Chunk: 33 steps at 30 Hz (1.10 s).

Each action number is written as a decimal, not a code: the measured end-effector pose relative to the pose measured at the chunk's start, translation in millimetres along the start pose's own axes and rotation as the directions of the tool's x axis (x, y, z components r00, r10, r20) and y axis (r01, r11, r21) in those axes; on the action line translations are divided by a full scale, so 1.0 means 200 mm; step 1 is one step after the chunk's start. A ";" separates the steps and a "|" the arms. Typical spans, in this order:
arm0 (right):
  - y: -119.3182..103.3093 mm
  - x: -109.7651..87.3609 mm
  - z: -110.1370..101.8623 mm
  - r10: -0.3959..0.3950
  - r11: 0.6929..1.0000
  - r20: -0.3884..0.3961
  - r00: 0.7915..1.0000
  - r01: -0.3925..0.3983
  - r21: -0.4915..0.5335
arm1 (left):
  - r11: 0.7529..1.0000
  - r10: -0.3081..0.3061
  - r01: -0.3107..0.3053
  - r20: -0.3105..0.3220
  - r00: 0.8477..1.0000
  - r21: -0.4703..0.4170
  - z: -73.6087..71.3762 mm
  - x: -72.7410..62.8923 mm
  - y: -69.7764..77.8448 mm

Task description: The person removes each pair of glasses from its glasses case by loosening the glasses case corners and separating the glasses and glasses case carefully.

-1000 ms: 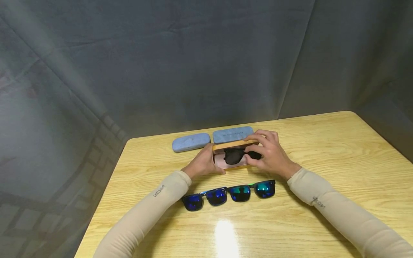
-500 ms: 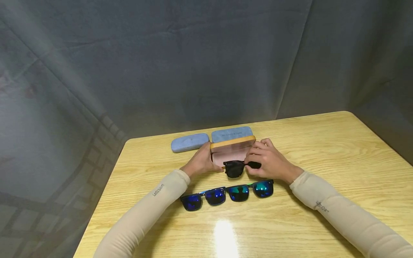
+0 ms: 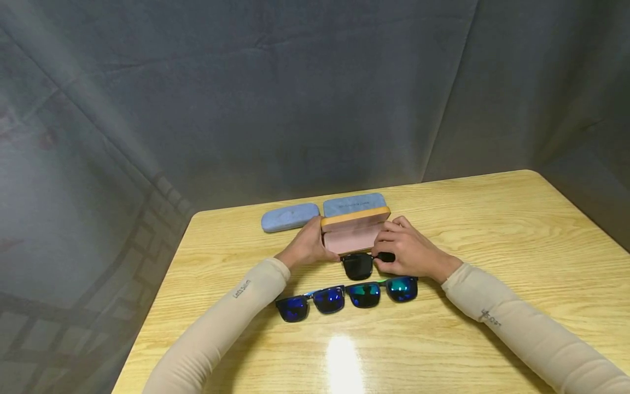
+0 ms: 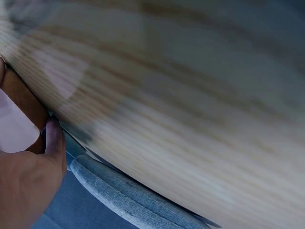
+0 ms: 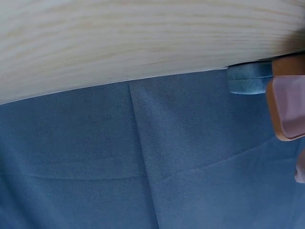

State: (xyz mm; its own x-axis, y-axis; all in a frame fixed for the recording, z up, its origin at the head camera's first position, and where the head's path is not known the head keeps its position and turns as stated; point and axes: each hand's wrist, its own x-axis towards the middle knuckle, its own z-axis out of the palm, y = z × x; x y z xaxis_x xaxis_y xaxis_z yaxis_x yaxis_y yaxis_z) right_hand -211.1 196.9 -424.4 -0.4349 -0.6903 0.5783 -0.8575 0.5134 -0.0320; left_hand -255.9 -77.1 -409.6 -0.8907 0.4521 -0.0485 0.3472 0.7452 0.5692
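Note:
My left hand [image 3: 307, 244] grips the left end of an open orange glasses case [image 3: 351, 238] with a pink lining. In the left wrist view a finger hooks round the end of that case [image 4: 26, 98]. Just in front of the case, my right hand [image 3: 407, 250] pinches a pair of black sunglasses [image 3: 357, 266] at its right side, where the fingers partly cover the frame. Nothing shows inside the case's pink lower half. The right wrist view catches only the case's lid [image 5: 275, 112] and a fingertip at its right edge.
Two pairs of mirrored sunglasses, one blue [image 3: 330, 300] and one blue-green [image 3: 364, 295], lie side by side nearer the front. Behind the orange case sit a light blue glasses case [image 3: 290, 218] and a grey-blue one [image 3: 353, 204]. A grey curtain [image 3: 305, 109] hangs behind the wooden table [image 3: 492, 230].
My right hand has drawn the black sunglasses out of the orange case and down to the table in front of it. My left hand has kept its grip on the case.

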 end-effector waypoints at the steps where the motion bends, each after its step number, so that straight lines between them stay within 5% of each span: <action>1: 0.00 0.00 0.00 0.000 1.000 0.003 1.000 0.000 0.003 | 1.000 -0.001 0.001 0.002 1.000 0.001 0.00 0.00 0.00; 16: -0.02 0.02 0.01 0.022 0.999 0.067 0.997 -0.024 0.031 | 1.000 0.012 -0.012 0.010 1.000 -0.010 0.00 -0.01 0.00; 22: 0.02 0.02 -0.03 0.104 0.994 -0.036 0.994 -0.102 0.045 | 1.000 0.025 -0.025 0.013 1.000 -0.007 -0.01 -0.01 0.00; 27: 0.08 0.02 -0.05 0.280 0.960 -0.117 0.953 -0.277 0.035 | 1.000 0.026 -0.026 0.018 1.000 -0.011 -0.01 0.00 0.00; 33: 0.15 0.02 -0.04 0.456 0.885 0.024 0.890 -0.456 0.095 | 1.000 0.024 -0.025 0.016 1.000 0.011 -0.01 0.01 0.00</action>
State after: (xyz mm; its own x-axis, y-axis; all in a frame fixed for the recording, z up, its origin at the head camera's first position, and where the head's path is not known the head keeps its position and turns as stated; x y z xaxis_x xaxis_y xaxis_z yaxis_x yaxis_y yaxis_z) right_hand -236.5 213.8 -415.5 -0.7846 -0.3921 0.4803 -0.5864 0.7207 -0.3697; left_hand -258.4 -77.0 -407.3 -0.8770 0.4781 -0.0480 0.3724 0.7393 0.5610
